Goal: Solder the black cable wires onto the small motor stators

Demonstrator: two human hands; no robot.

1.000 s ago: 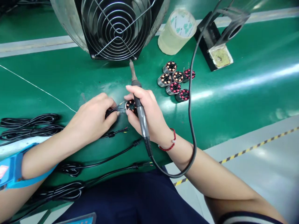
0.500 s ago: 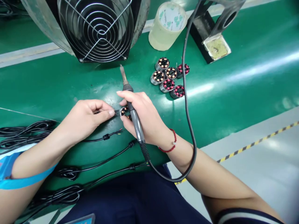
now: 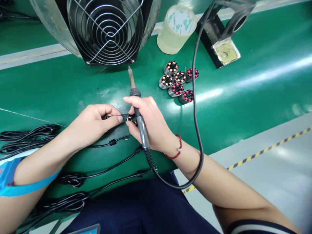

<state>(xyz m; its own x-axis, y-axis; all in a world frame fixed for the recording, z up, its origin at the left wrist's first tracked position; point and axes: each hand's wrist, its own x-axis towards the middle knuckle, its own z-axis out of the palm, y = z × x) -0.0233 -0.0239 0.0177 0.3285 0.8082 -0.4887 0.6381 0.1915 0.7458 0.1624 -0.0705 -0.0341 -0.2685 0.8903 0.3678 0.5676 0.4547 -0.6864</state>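
Observation:
My left hand (image 3: 94,125) pinches the stripped end of a black cable (image 3: 114,116) and holds it against a small wound stator (image 3: 132,119) on the green bench. My right hand (image 3: 151,125) steadies that stator with its fingertips. The same hand carries a soldering iron (image 3: 138,117) along its back, tip pointing away toward the fan. The stator is mostly hidden between my fingers.
Several more wound stators (image 3: 177,81) stand grouped to the right. A caged fan (image 3: 107,31), a tape roll (image 3: 175,29) and an iron stand with sponge (image 3: 225,39) line the back. Black cables (image 3: 114,142) lie along the near edge, coiled at left (image 3: 29,133).
My left hand has shifted its grip and brought the cable's wires level against the stator. The view moved slightly; the right hand and iron stayed in place.

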